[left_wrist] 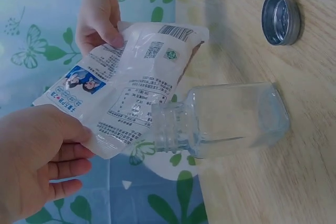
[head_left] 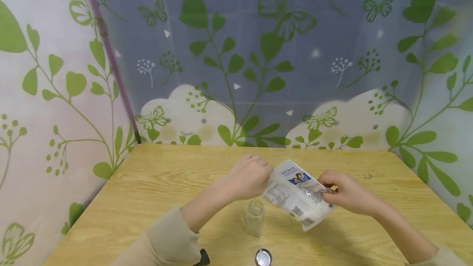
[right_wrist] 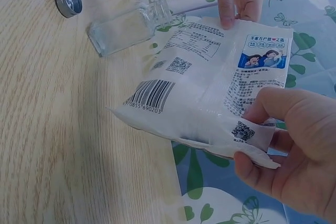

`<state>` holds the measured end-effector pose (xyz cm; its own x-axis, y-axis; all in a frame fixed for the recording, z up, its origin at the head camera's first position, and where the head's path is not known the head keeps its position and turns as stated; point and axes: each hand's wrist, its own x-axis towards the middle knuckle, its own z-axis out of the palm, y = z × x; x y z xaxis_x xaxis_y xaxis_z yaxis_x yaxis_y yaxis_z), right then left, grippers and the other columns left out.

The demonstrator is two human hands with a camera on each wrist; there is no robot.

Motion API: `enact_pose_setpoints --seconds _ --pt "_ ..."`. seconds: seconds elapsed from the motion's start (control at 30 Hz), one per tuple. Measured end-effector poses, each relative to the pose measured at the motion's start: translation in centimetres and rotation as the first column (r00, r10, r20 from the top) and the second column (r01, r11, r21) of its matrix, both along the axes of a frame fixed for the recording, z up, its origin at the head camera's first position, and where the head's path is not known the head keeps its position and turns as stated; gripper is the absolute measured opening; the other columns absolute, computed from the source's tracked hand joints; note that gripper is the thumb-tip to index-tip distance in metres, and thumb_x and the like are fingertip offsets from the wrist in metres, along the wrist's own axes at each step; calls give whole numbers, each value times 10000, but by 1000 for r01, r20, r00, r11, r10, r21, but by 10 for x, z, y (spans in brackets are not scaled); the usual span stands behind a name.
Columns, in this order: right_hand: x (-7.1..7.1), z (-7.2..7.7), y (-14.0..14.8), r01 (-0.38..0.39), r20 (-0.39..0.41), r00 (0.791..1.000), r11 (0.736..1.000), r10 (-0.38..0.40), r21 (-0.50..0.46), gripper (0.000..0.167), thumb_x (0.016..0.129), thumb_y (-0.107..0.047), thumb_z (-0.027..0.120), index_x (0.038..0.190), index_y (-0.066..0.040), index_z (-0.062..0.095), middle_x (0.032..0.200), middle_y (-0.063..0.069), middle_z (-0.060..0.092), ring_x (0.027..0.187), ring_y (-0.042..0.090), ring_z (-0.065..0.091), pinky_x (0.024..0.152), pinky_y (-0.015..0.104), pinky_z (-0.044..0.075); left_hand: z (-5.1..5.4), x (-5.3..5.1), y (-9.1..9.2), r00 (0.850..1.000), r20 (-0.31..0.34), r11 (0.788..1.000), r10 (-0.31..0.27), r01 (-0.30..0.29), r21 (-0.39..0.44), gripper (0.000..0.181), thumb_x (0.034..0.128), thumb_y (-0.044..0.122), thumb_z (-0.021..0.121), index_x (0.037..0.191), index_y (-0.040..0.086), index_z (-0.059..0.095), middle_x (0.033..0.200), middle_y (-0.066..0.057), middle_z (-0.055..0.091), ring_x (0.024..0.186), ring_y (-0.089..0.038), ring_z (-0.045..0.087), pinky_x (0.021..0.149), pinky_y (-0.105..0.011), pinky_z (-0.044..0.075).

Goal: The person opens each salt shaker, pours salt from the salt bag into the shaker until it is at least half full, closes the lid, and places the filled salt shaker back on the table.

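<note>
Both hands hold a white printed bag of salt (head_left: 295,196) tilted above the table. At one corner my left hand (head_left: 251,177) pinches the plastic between thumb and fingers. The right hand (head_left: 345,192) grips the opposite side, with its thumb and fingers curled over the edge, as the right wrist view shows. Just below the left hand, an uncapped clear glass jar (head_left: 254,221) stands upright on the table, apart from the bag. A round silvery metal lid (head_left: 263,257) lies nearer the front. Whether the bag is cut open cannot be told.
The light wooden table (head_left: 148,200) runs back to a patterned cloth curtain (head_left: 236,60) with leaves and butterflies. Curtain also hangs at both sides. A small black object (head_left: 202,257) shows beside the left sleeve.
</note>
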<state>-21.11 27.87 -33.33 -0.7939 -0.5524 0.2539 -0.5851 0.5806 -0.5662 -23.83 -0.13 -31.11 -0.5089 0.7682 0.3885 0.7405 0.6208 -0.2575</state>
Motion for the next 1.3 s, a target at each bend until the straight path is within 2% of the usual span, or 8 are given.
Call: enact_pose_setpoints --seconds 0.17,0.27,0.4,0.47,0.6,0.77,0.93,1.3 --pt "2 4 -1 -49 11 999 998 49 -43 201 832 45 576 879 -147 611 878 -9 563 769 70 514 550 268 489 5 3 -3 1000 -10 1000 -25 25 16 41 827 156 619 830 139 657 791 37 626 740 -121 558 670 -232 406" --pt "3 6 -2 -81 3 997 995 81 -50 219 838 52 573 877 -162 595 874 -15 561 761 70 515 538 270 493 9 7 -5 999 20 999 -38 37 35 26 818 135 623 806 136 647 757 46 602 719 -111 535 672 -224 401" --pt "4 10 -1 -110 -35 993 994 109 -17 253 833 56 579 876 -194 584 857 -55 556 751 55 503 538 256 479 9 12 -8 995 67 994 -81 75 84 82 797 96 629 726 134 610 663 66 525 625 -88 448 604 -191 347" --pt "5 13 -2 -120 -49 992 993 120 -3 263 828 59 584 873 -200 587 849 -67 553 748 51 496 542 250 471 8 13 -10 992 67 989 -110 103 103 119 788 77 627 690 134 590 636 69 503 596 -86 421 576 -186 327" --pt "7 20 -6 -124 -65 990 992 126 39 263 821 47 596 878 -210 603 843 -93 558 737 41 499 552 243 463 4 15 -15 987 69 982 -146 137 128 118 774 55 633 681 115 592 656 52 553 603 -93 462 578 -189 363" --pt "8 28 -15 -120 -86 988 988 128 95 252 807 37 608 880 -204 618 833 -111 563 714 27 502 553 233 455 2 18 -23 988 78 982 -135 123 146 92 764 57 653 700 104 608 682 36 587 633 -113 510 613 -212 407" --pt "8 34 -21 -128 -133 981 985 144 117 269 772 63 620 858 -192 614 820 -116 554 703 18 493 551 224 452 1 19 -27 991 48 980 -125 116 162 104 762 61 656 689 105 595 668 38 571 626 -117 501 603 -218 407" --pt "8 42 -28 -127 -133 980 978 149 163 263 762 61 616 848 -186 596 818 -120 544 685 18 469 539 216 437 -2 19 -33 992 20 976 -128 122 179 121 761 64 657 678 103 578 657 37 555 608 -119 486 567 -214 386"
